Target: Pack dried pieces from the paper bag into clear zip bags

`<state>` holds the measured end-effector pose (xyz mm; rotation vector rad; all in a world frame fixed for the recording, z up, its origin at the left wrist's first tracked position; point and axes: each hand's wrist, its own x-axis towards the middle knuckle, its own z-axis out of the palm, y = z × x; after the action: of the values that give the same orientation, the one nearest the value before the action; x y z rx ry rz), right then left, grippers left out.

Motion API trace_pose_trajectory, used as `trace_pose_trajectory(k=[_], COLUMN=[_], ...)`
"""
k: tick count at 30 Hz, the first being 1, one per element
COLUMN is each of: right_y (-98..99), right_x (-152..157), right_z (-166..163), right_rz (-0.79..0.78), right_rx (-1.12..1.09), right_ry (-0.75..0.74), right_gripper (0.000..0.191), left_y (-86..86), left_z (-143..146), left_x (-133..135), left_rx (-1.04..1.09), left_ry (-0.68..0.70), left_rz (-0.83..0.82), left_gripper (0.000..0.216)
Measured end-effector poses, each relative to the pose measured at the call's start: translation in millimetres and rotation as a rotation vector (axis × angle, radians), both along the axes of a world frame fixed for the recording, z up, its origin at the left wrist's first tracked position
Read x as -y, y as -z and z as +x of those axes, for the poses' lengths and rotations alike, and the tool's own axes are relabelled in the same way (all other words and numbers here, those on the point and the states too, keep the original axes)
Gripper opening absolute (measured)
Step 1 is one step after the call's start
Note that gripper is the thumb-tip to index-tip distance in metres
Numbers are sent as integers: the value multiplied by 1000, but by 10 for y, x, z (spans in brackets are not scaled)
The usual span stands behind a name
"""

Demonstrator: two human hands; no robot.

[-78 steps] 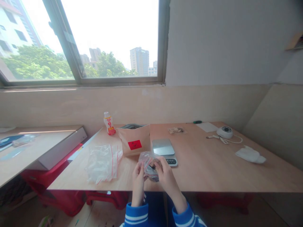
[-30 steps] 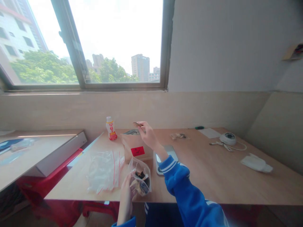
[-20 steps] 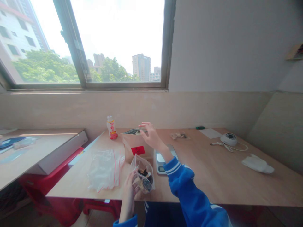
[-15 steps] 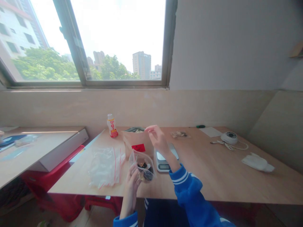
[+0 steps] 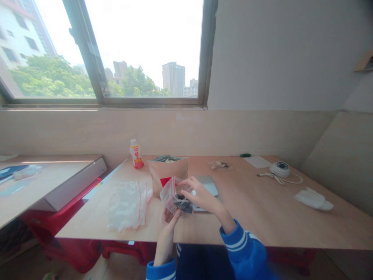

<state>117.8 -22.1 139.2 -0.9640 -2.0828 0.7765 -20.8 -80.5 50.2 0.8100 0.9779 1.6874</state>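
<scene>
My left hand [image 5: 168,216] holds a small clear zip bag [image 5: 171,196] with dark and pale pieces inside, from below. My right hand [image 5: 197,194] pinches the same bag at its right side, above the table's front edge. Right behind the bag stands an open brown paper pouch [image 5: 166,171] with a red label. A silver kitchen scale [image 5: 207,184] lies just behind my right hand, partly hidden by it.
A pile of clear zip bags [image 5: 126,204] with red strips lies to the left. A small red and white bottle [image 5: 135,154] stands by the wall. Far right: a white round device with cord [image 5: 279,170] and a white cloth [image 5: 311,198]. A second desk [image 5: 52,179] stands at left.
My right hand drew back from the top of the brown pouch and came down onto the small clear bag. My left hand lifted the bag a little.
</scene>
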Motion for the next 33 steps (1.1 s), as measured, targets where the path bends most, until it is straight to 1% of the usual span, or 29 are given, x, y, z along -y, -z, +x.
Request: trace_pose_trajectory(k=[4,6,8,11,14,16,17,19,21,23,25,28,31,33], right_y=[49,48,-5,-199,-476,-645,-709,-776,-757,-672,-562,-441,-407,-410], right_x=[0,3,3,-34,-156,-284,-357,-500,-612,-663,-646,-527,-361,-251], right_z=[-15,-20,-13,-1,-55,-160,-231,-385,-518,-588,-579,-455,-299,-221], right_rz=[-42,-67,-68,-23,44,144,204,299,329,318,314,337,354,318], right_rx=[23,-15,-69,-178,-387,-510,-537,-519,-448,-391,-376,-389,-380,-376], right_ry=[-73,-77,-56,-10,60,129,153,154,105,66,86,136,113,82], right_gripper=[13,10,8,8,12,15,15,14,13,15,17,19,18,18], left_y=[-33,-13,24,77,96,98,100,108,125,144,160,164,133,91], left_z=[-6,-21,-49,-113,-179,-207,-214,-218,-218,-223,-239,-264,-254,-218], left_x=[15,4,-14,-36,-37,-32,-30,-28,-31,-36,-42,-46,-41,-32], left_rx=[-26,-28,-21,-17,-32,-41,-46,-53,-52,-44,-40,-43,-47,-24], left_ry=[-4,-6,-27,-77,-95,-102,-103,-97,-83,-69,-58,-59,-82,-77], left_rz=[-4,-11,-23,-29,-35,-44,-46,-43,-42,-46,-48,-34,-25,-13], left_gripper=[50,48,48,51,50,49,50,52,54,54,53,52,49,51])
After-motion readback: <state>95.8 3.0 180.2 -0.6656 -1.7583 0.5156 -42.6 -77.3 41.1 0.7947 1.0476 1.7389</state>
